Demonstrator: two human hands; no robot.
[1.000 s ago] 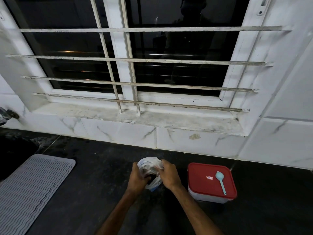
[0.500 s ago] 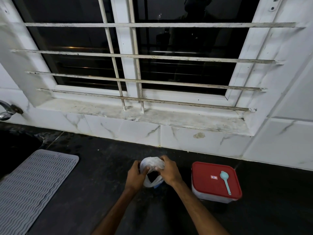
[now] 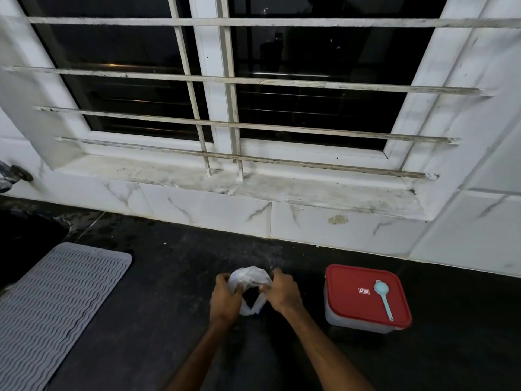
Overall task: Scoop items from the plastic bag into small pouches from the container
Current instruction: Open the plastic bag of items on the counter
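Note:
A small white plastic bag stands on the black counter in front of me. My left hand grips its left rim and my right hand pinches its right rim, so the mouth gapes dark between them. To the right stands a clear container with a red lid, lid on. A light blue scoop lies on that lid. What the bag holds is too dark to make out.
A grey ribbed mat covers the counter at the left, with a dark sink and a tap beyond it. A white tiled wall and a barred window ledge rise behind the counter.
Both hands have drawn the bag's rim apart, so its mouth is wider than before. The view has tilted down slightly. Container and scoop have not moved.

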